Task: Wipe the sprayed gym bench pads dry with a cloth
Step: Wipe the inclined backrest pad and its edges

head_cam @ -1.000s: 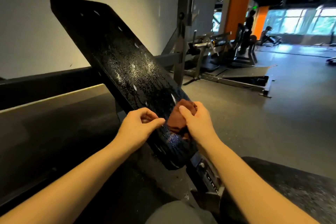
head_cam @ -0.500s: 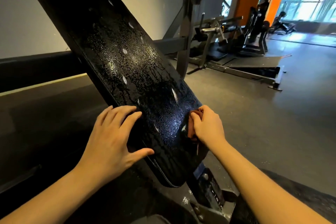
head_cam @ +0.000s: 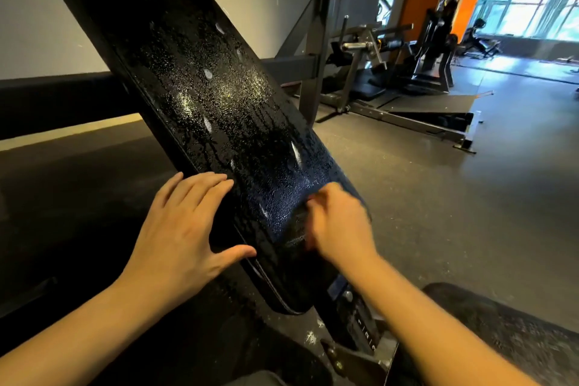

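The black inclined back pad [head_cam: 203, 88] runs from the top left down to the centre, covered in spray droplets. My left hand [head_cam: 178, 235] lies flat on its lower left edge, fingers straight, thumb spread. My right hand [head_cam: 338, 226], blurred by motion, presses on the pad's lower right part with curled fingers. The brown cloth it holds is almost wholly hidden under it. The patch just above that hand looks smoother and bluish. The black seat pad [head_cam: 501, 332] shows at the bottom right, speckled with droplets.
The bench's adjustment bracket [head_cam: 363, 332] sits below the back pad. A grey rack upright [head_cam: 316, 41] stands right behind the pad. Weight machines [head_cam: 432, 50] stand further back. Grey rubber floor [head_cam: 438, 213] spreads to the right; a pale wall closes the left.
My left hand let go near the cloth, opened and settled flat on the pad's left edge. My right hand kept the cloth and rubs the lower right part. The view moved closer.
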Demonstrator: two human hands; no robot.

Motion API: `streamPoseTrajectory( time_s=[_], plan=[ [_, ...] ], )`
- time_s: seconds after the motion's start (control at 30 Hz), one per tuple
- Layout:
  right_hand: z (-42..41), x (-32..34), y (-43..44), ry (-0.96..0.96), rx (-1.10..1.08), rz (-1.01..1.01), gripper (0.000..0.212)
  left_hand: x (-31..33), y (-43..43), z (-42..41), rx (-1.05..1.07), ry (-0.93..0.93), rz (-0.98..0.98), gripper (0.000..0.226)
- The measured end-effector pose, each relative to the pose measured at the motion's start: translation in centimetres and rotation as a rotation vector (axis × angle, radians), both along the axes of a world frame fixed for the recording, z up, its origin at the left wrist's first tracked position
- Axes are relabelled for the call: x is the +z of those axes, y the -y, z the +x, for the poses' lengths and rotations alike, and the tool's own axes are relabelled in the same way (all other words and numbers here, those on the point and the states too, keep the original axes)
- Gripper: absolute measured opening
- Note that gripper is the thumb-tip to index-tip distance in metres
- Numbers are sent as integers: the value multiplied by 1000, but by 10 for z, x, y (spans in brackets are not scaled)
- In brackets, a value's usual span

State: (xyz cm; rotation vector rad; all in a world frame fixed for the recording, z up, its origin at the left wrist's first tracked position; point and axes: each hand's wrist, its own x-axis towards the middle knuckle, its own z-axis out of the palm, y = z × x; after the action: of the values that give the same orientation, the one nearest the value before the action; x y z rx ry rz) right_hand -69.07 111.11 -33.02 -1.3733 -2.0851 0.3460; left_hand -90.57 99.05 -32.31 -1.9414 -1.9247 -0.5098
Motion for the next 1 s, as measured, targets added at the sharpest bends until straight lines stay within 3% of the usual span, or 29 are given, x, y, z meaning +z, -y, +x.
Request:
streamPoseTrajectory(
  time_s=[0.1, 0.27, 0.33, 0.5, 0.57, 0.67, 0.73, 0.8, 0.93, 1.0],
  plan=[
    [-12, -4, 44, 76, 297, 54, 16, -1, -2, -1, -7, -12, 18, 102],
    [29, 1, -54, 143, -165, 3, 20, -1, -4, 0, -11, 8, 32, 102],
    [23, 5, -56, 93, -220, 8, 20, -2, -4, 0, -21, 18, 25, 101],
    [-21, -1, 48, 66, 323, 74, 17, -4, -3, -2, -30, 10, 37, 101],
    [-3, -3, 31, 104, 241, 118, 21, -4, -3, -2, -39, 10, 44, 100],
    [33, -5, -39, 220, -78, 39, 19, -2, -3, -1, -22, 8, 29, 100],
    [35, 3, -57, 195, -189, 18, 20, -2, -3, 0, -26, 6, 16, 101],
    [9, 7, -32, 129, -98, 68, 17, -2, -2, -1, -28, 17, 12, 101],
    [-8, -6, 55, 96, 334, 89, 18, -3, 0, 1, -27, 7, 16, 100],
    [16, -10, 31, 139, 227, 101, 19, -4, 0, 1, -35, 18, 27, 99]
  ],
)
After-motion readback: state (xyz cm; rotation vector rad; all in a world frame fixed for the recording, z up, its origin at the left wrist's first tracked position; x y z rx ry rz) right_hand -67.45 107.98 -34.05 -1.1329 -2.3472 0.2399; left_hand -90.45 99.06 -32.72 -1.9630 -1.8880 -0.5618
